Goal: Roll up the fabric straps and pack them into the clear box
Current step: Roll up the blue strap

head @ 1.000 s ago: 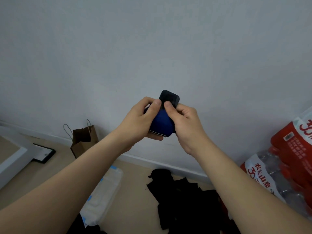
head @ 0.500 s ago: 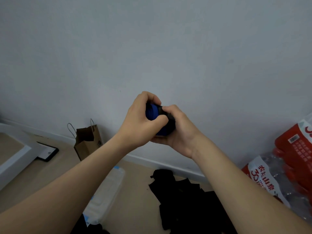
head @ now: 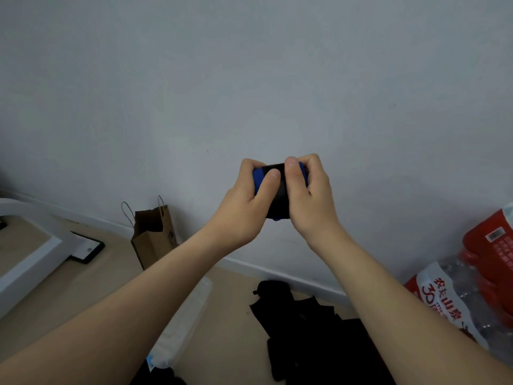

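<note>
A rolled blue fabric strap (head: pixel 278 201) with a black band across it is held up in front of the wall. My left hand (head: pixel 247 207) grips its left side, thumb laid over the black band. My right hand (head: pixel 308 198) grips its right side, thumb on top. On the floor below lies a pile of black fabric straps (head: pixel 311 334). The clear box (head: pixel 180 326) lies on the floor under my left forearm, partly hidden.
A brown paper bag (head: pixel 154 234) stands against the wall at left. A white frame (head: pixel 30 254) and a black flat item (head: pixel 87 250) sit at far left. Red-wrapped packs of water bottles (head: pixel 472 287) fill the right side.
The loose black end that stood up above the roll has been pressed down onto it. Both hands have shifted so each now grips one side of the roll.
</note>
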`<move>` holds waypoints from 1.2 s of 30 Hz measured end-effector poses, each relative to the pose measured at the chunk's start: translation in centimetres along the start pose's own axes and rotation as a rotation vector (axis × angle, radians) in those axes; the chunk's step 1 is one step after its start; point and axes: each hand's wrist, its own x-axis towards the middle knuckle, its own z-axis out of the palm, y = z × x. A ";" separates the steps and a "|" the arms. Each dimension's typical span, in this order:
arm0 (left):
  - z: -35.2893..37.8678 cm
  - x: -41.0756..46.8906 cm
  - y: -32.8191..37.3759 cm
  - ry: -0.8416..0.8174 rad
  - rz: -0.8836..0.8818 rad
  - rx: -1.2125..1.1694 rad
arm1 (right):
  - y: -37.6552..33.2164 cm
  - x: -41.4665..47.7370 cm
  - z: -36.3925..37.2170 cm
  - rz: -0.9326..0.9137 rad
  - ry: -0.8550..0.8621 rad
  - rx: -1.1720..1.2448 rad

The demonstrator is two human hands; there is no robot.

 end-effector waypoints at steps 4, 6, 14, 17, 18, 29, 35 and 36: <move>-0.1 -0.5 0.0 0.145 0.109 0.182 | -0.6 -0.2 0.9 0.234 -0.012 0.278; -0.4 -1.0 0.3 0.193 0.157 0.225 | -1.1 -0.3 0.7 0.402 -0.146 0.450; -1.8 -2.5 1.5 0.146 0.196 0.181 | -2.1 -1.6 2.0 0.511 -0.278 0.643; -2.4 -3.1 1.4 0.186 0.137 0.027 | -2.7 -2.7 2.9 0.491 -0.277 0.657; -2.5 -3.4 1.4 0.209 0.129 0.000 | -2.8 -3.2 3.3 0.484 -0.275 0.649; -5.8 -8.1 0.5 -0.115 -0.045 0.485 | -2.4 -9.7 0.7 0.297 -0.452 -0.062; -8.2 -11.0 -3.5 -0.631 -0.038 1.068 | 2.1 -14.9 1.4 -0.085 -0.767 -0.852; -8.3 -11.7 -4.5 -0.678 -0.048 1.109 | 3.0 -15.8 1.8 -0.087 -0.829 -0.911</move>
